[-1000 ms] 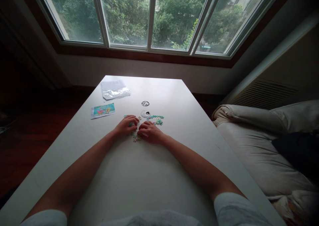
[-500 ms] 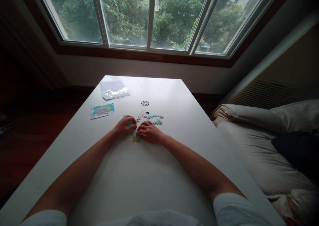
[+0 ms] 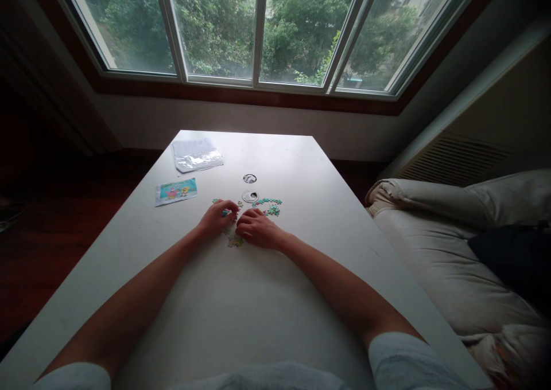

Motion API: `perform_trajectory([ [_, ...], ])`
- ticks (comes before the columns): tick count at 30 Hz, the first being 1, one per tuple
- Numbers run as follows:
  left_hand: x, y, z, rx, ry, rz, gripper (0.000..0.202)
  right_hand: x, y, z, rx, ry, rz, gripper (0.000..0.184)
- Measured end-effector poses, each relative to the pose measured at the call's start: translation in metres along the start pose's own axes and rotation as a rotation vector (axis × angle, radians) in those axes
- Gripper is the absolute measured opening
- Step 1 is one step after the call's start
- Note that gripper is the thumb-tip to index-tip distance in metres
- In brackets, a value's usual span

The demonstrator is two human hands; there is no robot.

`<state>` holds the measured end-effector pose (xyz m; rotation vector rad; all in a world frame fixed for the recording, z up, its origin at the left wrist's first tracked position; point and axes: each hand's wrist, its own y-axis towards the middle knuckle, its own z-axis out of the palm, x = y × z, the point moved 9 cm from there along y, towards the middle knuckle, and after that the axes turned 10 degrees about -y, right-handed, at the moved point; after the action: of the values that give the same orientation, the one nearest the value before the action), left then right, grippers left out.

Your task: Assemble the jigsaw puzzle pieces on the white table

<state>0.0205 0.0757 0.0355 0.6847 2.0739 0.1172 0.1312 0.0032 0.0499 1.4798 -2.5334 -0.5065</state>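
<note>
Head view: both forearms are stretched over a white table (image 3: 241, 309), and the hands meet near its middle, somewhat toward the far edge. The left hand (image 3: 217, 221) is curled knuckles-up, with its fingertips bent down onto a teal piece (image 3: 225, 212). Whether that piece is pinched or only pressed to the tabletop cannot be told. The right hand (image 3: 257, 229) lies just beside it, fingers half bent and palm down; anything under it is hidden, so its hold cannot be told either.

A small joined cluster (image 3: 235, 241) lies between the two hands on their near side. More loose puzzle pieces (image 3: 270, 206) are spread just beyond the right hand, next to a round disc (image 3: 250, 195), with a second disc (image 3: 249, 178) farther back. A picture card (image 3: 176, 191) lies toward the left edge and a clear plastic bag (image 3: 197, 153) near the far left corner.

Over the last second little has shifted. The left hand has been drawn slightly nearer the right one, the right hand has stayed put, and the pieces have kept their places. The handling of the teal piece is judged to be in progress, not finished.
</note>
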Motion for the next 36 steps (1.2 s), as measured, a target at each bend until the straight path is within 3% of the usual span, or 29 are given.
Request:
perform_trajectory([
  [8, -0.017, -0.002, 0.01, -0.038, 0.064, 0.012, 0.013, 0.002, 0.0, -0.003, -0.005, 0.011, -0.024, 0.011],
  [14, -0.007, -0.002, 0.0, -0.078, 0.125, -0.076, 0.013, 0.002, 0.0, -0.002, 0.025, -0.008, -0.018, 0.012],
  [24, -0.004, -0.004, -0.001, -0.063, 0.265, -0.05, 0.014, -0.006, -0.002, -0.002, -0.014, -0.041, 0.012, 0.018],
  [29, -0.004, -0.003, -0.003, -0.068, 0.26, -0.06, 0.012, -0.021, -0.007, -0.003, -0.101, 0.013, 0.121, 0.02],
  [36, -0.002, -0.002, -0.006, -0.073, 0.219, -0.081, 0.015, -0.063, -0.022, 0.008, -0.175, 0.069, 0.439, 0.015],
])
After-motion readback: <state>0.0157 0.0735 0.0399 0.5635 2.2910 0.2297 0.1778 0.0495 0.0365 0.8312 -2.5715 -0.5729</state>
